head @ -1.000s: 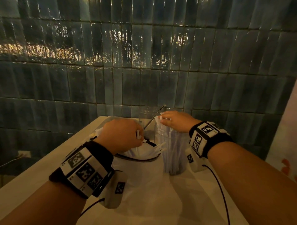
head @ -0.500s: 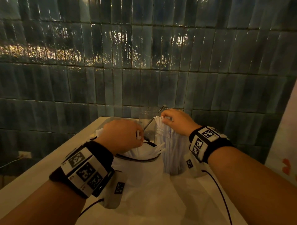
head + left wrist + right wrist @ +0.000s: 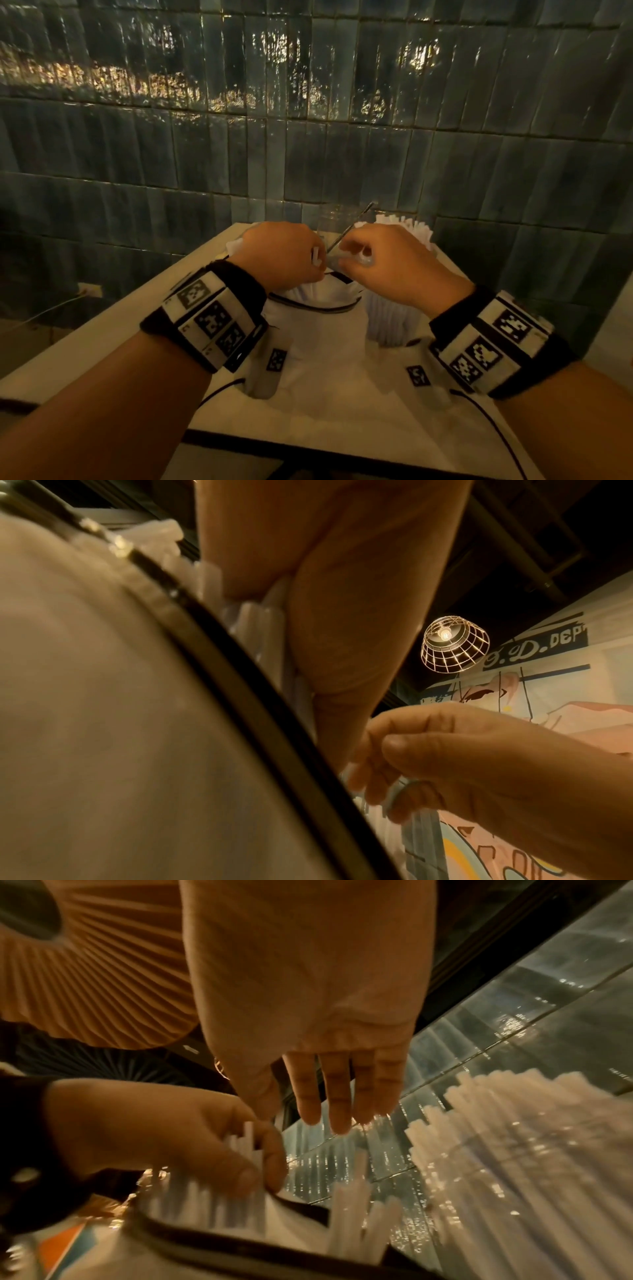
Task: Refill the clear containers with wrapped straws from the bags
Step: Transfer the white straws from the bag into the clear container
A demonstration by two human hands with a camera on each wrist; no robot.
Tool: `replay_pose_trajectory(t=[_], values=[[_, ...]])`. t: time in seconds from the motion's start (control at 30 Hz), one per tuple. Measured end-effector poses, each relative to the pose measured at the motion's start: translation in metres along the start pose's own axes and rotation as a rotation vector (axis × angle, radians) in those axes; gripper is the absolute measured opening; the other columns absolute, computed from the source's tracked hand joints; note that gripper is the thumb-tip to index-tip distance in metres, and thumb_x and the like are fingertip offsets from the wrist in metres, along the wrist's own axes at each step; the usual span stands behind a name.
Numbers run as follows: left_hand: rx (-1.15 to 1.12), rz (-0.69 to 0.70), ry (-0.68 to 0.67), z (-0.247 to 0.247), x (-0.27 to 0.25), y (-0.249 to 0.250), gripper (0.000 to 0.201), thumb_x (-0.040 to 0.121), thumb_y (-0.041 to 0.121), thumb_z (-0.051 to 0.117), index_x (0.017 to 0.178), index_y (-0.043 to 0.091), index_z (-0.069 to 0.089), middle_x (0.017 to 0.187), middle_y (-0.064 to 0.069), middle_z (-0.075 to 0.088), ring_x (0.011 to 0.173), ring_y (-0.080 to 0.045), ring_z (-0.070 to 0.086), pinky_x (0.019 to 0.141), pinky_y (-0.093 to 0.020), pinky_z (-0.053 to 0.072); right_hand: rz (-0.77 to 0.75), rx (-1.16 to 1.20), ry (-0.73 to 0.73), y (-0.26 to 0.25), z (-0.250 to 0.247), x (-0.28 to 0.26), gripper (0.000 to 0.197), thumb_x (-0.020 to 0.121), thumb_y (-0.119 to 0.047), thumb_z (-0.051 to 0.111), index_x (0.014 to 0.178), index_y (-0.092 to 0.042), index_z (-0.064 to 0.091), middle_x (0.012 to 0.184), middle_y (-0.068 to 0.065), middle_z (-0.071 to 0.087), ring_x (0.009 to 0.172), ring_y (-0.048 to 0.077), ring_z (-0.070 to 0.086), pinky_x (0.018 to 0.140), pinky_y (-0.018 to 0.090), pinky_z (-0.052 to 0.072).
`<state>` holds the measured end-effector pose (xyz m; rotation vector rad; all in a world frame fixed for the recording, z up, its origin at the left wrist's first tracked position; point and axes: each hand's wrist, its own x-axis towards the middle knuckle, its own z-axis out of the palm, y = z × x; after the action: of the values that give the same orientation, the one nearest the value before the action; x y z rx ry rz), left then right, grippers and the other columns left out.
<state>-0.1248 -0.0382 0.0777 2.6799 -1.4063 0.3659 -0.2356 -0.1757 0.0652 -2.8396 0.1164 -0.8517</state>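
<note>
The bag [image 3: 318, 329] rim and some wrapped straws [image 3: 246, 1144] are pinched by the left hand [image 3: 281, 257]. The right hand [image 3: 394, 263], fingers relaxed and holding nothing, is held over the bag beside the filled clear container [image 3: 394, 318] on the counter [image 3: 102, 329].

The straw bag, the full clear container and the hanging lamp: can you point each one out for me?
straw bag [image 3: 318, 329]: head view, on its white front below the dark rim.
clear container [image 3: 387, 322]: head view, on its straw-filled side wall.
hanging lamp [image 3: 453, 645]: left wrist view, on its wire cage shade.

The head camera looks down at both hands before a tiled wall [image 3: 308, 137]. Each wrist camera looks up from close below its palm; both show the bag [image 3: 103, 723] rim.
</note>
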Motion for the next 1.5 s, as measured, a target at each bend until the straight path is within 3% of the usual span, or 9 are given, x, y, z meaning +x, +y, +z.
replay_pose_trajectory(t=[0.13, 0.4, 0.5, 0.6, 0.73, 0.87, 1.07, 1.23, 1.5], values=[[0.004, -0.001, 0.004, -0.001, -0.002, 0.001, 0.025, 0.084, 0.046, 0.051, 0.096, 0.032, 0.068, 0.087, 0.007, 0.064, 0.082, -0.018, 0.060, 0.078, -0.039, 0.053, 0.029, -0.184, -0.193, -0.012, 0.011, 0.001, 0.027, 0.079, -0.039, 0.067, 0.099, -0.021, 0.067, 0.093, 0.000, 0.066, 0.082, 0.017, 0.061, 0.071, 0.037, 0.054], [-0.050, 0.006, 0.013, -0.001, -0.006, -0.001, 0.020, 0.082, 0.047, 0.056, 0.096, 0.037, 0.069, 0.091, 0.010, 0.066, 0.085, -0.016, 0.060, 0.079, -0.041, 0.053, 0.173, -0.342, -0.548, -0.007, 0.028, 0.008, 0.025, 0.085, -0.023, 0.065, 0.109, -0.016, 0.065, 0.104, 0.003, 0.063, 0.082, 0.015, 0.056, 0.056, 0.016, 0.038], [-0.040, 0.004, 0.019, 0.000, -0.005, -0.002, 0.022, 0.082, 0.048, 0.057, 0.098, 0.037, 0.068, 0.092, 0.009, 0.065, 0.086, -0.015, 0.060, 0.079, -0.040, 0.053, 0.233, -0.299, -0.598, -0.007, 0.034, 0.011, 0.023, 0.086, -0.023, 0.063, 0.106, -0.011, 0.067, 0.080, 0.000, 0.064, 0.064, 0.010, 0.057, 0.048, 0.013, 0.040], [-0.027, -0.003, 0.017, 0.000, -0.005, -0.003, 0.024, 0.084, 0.049, 0.055, 0.098, 0.035, 0.068, 0.091, 0.007, 0.065, 0.085, -0.016, 0.059, 0.081, -0.041, 0.052, 0.295, -0.159, -0.529, -0.011, 0.035, 0.017, 0.018, 0.084, -0.016, 0.064, 0.098, -0.007, 0.068, 0.076, 0.007, 0.066, 0.055, 0.012, 0.055, 0.047, 0.018, 0.045], [0.005, -0.014, 0.033, 0.000, -0.004, -0.005, 0.028, 0.086, 0.052, 0.051, 0.099, 0.032, 0.065, 0.093, 0.005, 0.064, 0.085, -0.018, 0.059, 0.076, -0.037, 0.048, 0.388, 0.324, -0.308, -0.020, 0.030, 0.025, 0.020, 0.072, 0.004, 0.069, 0.091, 0.001, 0.068, 0.086, 0.021, 0.070, 0.079, 0.034, 0.069, 0.074, 0.044, 0.059], [-0.040, -0.028, 0.064, 0.002, -0.005, -0.010, 0.028, 0.088, 0.051, 0.049, 0.107, 0.033, 0.060, 0.098, 0.005, 0.065, 0.089, -0.017, 0.058, 0.074, -0.035, 0.045, 0.476, 0.756, -0.255, -0.028, 0.036, 0.023, 0.024, 0.073, 0.016, 0.064, 0.092, 0.000, 0.065, 0.088, 0.016, 0.066, 0.081, 0.027, 0.067, 0.069, 0.030, 0.057], [-0.102, -0.018, 0.073, 0.002, -0.008, -0.014, 0.020, 0.090, 0.044, 0.047, 0.108, 0.039, 0.056, 0.106, 0.010, 0.063, 0.096, -0.015, 0.058, 0.083, -0.036, 0.049, 0.309, 0.554, -0.334, -0.036, 0.053, 0.021, 0.025, 0.077, 0.006, 0.061, 0.076, -0.019, 0.055, 0.068, 0.001, 0.052, 0.063, 0.015, 0.049, 0.058, 0.026, 0.040], [-0.099, -0.016, 0.060, 0.003, -0.007, -0.017, 0.019, 0.092, 0.039, 0.043, 0.105, 0.041, 0.057, 0.106, 0.008, 0.064, 0.095, -0.016, 0.059, 0.085, -0.041, 0.050, 0.235, 0.517, -0.367, -0.034, 0.062, 0.020, 0.025, 0.088, -0.010, 0.058, 0.110, -0.021, 0.050, 0.090, -0.002, 0.057, 0.082, 0.014, 0.054, 0.074, 0.028, 0.047], [-0.175, -0.017, 0.117, 0.003, -0.008, -0.017, 0.038, 0.091, 0.047, 0.046, 0.128, 0.040, 0.040, 0.119, 0.003, 0.061, 0.102, -0.021, 0.059, 0.085, -0.044, 0.050, 0.133, 0.537, -0.257, -0.029, 0.064, 0.024, 0.030, 0.093, -0.006, 0.050, 0.083, -0.034, 0.045, 0.074, -0.012, 0.052, 0.063, -0.001, 0.049, 0.056, 0.010, 0.037]])
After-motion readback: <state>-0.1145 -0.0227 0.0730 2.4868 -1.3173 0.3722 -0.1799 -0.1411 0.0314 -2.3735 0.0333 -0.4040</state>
